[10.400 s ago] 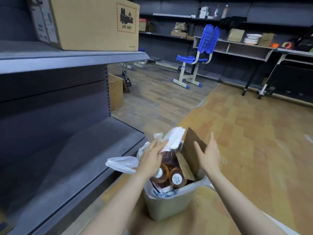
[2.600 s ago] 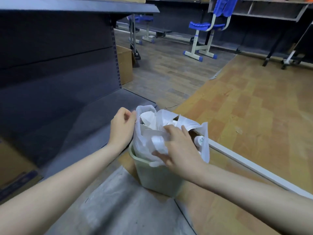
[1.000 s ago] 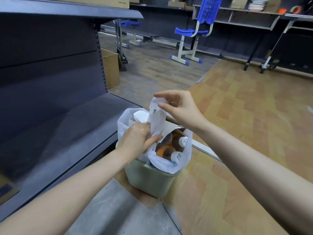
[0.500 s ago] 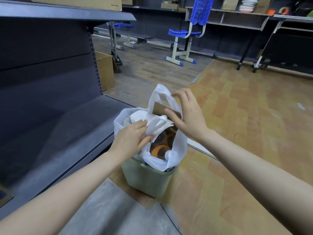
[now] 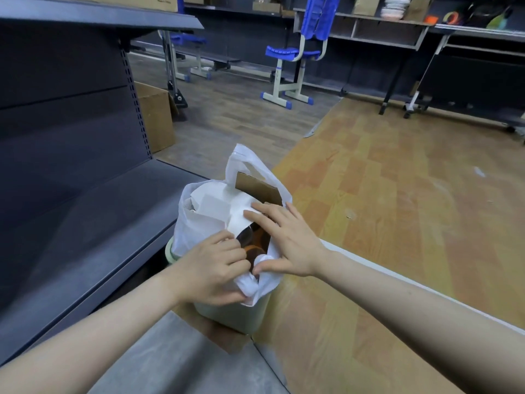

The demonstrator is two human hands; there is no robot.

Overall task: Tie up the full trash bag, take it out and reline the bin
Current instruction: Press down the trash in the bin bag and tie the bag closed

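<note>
A white plastic trash bag (image 5: 196, 223) stuffed with paper, a cardboard piece (image 5: 257, 190) and amber bottles sits in a small pale green bin (image 5: 235, 311) on the floor. One bag handle (image 5: 241, 160) stands up free at the far side. My left hand (image 5: 211, 271) has curled fingers gripping the bag's near rim. My right hand (image 5: 284, 238) lies over the bag's mouth, fingers stretched across the white paper, thumb pinching the bunched near handle.
A dark metal shelving unit (image 5: 85, 217) runs along the left, close to the bin. A cardboard box (image 5: 156, 118) stands on the floor behind it. A blue chair (image 5: 298, 55) and desks (image 5: 397, 29) line the back. A white strip (image 5: 397, 282) lies on the wooden floor.
My right hand let go of the far handle, which now stands up alone, and came down onto the bag's mouth. My left hand shifted nearer along the rim.
</note>
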